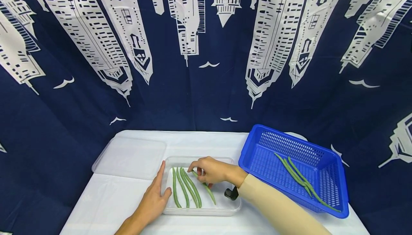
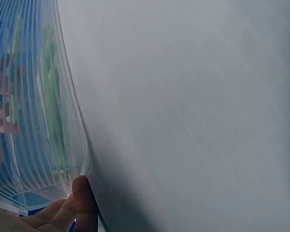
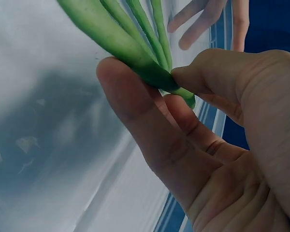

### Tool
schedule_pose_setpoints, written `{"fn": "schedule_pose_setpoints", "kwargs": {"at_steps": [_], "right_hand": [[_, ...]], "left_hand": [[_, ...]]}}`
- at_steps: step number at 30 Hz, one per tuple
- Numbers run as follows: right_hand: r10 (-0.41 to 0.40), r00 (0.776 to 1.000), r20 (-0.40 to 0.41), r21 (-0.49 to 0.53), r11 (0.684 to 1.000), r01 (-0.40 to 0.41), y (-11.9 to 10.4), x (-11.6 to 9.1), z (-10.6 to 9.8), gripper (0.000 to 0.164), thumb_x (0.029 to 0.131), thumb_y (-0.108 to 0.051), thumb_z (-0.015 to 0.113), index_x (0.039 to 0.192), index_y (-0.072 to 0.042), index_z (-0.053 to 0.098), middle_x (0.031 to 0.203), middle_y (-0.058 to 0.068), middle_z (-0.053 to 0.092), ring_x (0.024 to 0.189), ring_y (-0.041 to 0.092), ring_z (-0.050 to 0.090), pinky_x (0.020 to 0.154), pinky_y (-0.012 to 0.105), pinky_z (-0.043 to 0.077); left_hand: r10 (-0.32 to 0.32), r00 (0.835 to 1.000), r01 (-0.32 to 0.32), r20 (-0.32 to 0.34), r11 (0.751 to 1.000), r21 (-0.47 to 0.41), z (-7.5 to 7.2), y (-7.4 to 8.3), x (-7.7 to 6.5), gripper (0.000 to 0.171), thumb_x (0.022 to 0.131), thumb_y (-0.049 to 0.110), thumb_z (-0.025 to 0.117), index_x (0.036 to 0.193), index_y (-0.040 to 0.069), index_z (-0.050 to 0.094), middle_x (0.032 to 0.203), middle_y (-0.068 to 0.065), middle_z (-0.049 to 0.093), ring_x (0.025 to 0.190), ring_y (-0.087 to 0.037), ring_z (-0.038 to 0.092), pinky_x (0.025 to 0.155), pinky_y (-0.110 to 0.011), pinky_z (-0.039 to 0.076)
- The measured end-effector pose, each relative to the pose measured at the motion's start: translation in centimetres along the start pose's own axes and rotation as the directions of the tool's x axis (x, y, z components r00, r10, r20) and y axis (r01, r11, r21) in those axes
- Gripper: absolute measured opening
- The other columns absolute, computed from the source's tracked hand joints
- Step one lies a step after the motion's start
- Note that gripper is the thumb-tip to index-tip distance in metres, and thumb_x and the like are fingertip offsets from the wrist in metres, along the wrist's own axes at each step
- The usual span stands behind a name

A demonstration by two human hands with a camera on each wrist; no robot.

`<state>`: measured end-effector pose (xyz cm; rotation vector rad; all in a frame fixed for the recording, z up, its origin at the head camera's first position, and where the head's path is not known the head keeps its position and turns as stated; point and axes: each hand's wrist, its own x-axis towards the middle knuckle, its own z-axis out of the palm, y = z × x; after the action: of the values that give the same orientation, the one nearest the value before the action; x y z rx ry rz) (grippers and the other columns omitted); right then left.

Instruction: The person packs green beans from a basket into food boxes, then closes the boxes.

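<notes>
A clear plastic container [image 1: 199,212] stands on the white table, with several green beans [image 1: 175,188] lying side by side along its left part. Inside it, my right hand [image 1: 214,170] pinches another green bean [image 3: 130,58] near one end between thumb and fingers. The other end of that bean slants toward the container's front. At the left wall, my left hand [image 1: 152,199] holds the container, thumb over the rim and fingers along the outside. Through the ribbed wall in the left wrist view, green beans [image 2: 52,92] show blurred.
A blue perforated basket [image 1: 245,152] stands to the right, holding a few more green beans [image 1: 297,176]. At the back left lies a clear flat lid [image 1: 128,158]. Behind the table hangs a navy cloth [image 1: 190,95] with white building prints.
</notes>
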<state>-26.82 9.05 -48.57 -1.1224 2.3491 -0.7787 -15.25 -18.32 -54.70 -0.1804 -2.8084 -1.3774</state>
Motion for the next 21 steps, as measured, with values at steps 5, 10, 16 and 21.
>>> {"fn": "schedule_pose_setpoints", "kwargs": {"at_steps": [5,10,16,21], "right_hand": [[0.007,1.000,-0.001,-0.016,1.000,-0.007,0.2,0.7,0.5,0.040,0.109,0.004,0.070,0.148,-0.004,0.075,0.099,0.005,0.070,0.060,0.023,0.078,0.055,0.023,0.064],[0.042,0.999,0.001,0.002,0.999,-0.042,0.4,1.0,0.7,0.041,0.108,0.005,0.071,0.148,-0.005,0.075,0.096,0.000,0.067,0.059,0.019,0.077,0.055,0.024,0.065],[0.052,0.999,-0.015,-0.011,0.999,-0.052,0.8,1.2,1.1,0.041,0.107,0.005,0.073,0.147,-0.005,0.075,0.092,0.000,0.067,0.056,0.014,0.074,0.054,0.023,0.064],[0.045,0.998,-0.034,-0.019,0.999,-0.046,1.0,1.5,1.4,0.040,0.108,0.005,0.071,0.147,-0.002,0.074,0.088,-0.001,0.070,0.055,0.017,0.076,0.054,0.022,0.063]], "left_hand": [[-0.008,1.000,0.008,0.002,1.000,-0.004,0.0,0.0,0.0,0.099,0.112,0.009,0.064,0.191,0.025,0.005,0.194,-0.025,0.019,0.178,-0.050,0.025,0.142,-0.075,0.025],[-0.005,1.000,0.005,0.003,1.000,-0.007,0.1,0.0,0.1,0.099,0.112,0.008,0.064,0.191,0.024,0.005,0.195,-0.024,0.018,0.178,-0.050,0.025,0.142,-0.075,0.025],[-0.002,1.000,0.002,-0.001,1.000,-0.004,0.0,0.0,0.1,0.099,0.113,0.008,0.064,0.191,0.025,0.005,0.195,-0.023,0.018,0.178,-0.050,0.025,0.142,-0.074,0.025],[-0.005,1.000,0.005,0.006,1.000,-0.012,0.2,-0.1,0.1,0.099,0.113,0.009,0.063,0.190,0.025,0.004,0.195,-0.023,0.016,0.179,-0.050,0.023,0.142,-0.075,0.024]]}}
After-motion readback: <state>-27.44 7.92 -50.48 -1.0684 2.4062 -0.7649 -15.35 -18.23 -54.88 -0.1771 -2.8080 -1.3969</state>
